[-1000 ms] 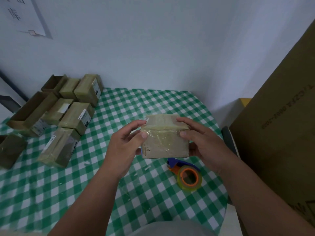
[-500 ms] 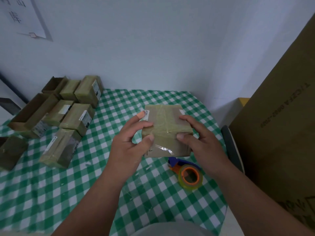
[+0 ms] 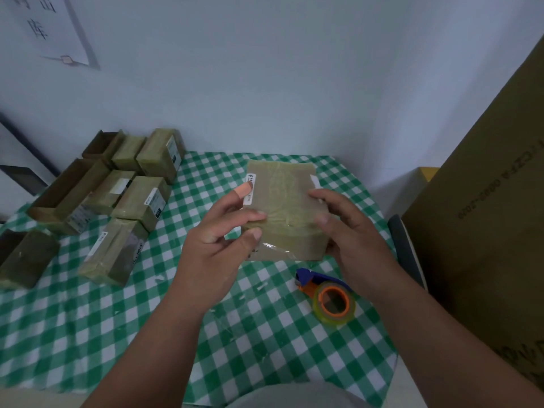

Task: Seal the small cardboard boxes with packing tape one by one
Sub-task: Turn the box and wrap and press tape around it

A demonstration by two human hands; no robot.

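A small cardboard box (image 3: 284, 201) is held above the green checked table (image 3: 88, 334), its taped top face tilted toward me. My left hand (image 3: 219, 245) grips its left edge, thumb on the near side and fingers on top. My right hand (image 3: 350, 234) grips its right edge the same way. Clear tape runs over the top face and down the near side, where a loose flap sticks out. A tape dispenser (image 3: 329, 298) with an orange core and blue handle lies on the table just below the box.
Several small cardboard boxes (image 3: 138, 204) stand in rows at the table's left, some open (image 3: 63, 189). A large cardboard carton (image 3: 485, 231) rises at the right beside a dark chair back (image 3: 404, 248). A white wall is close behind.
The box has been tipped back from showing its side to showing its taped top, and both hands have shifted with it along its edges. The tape dispenser has not moved.
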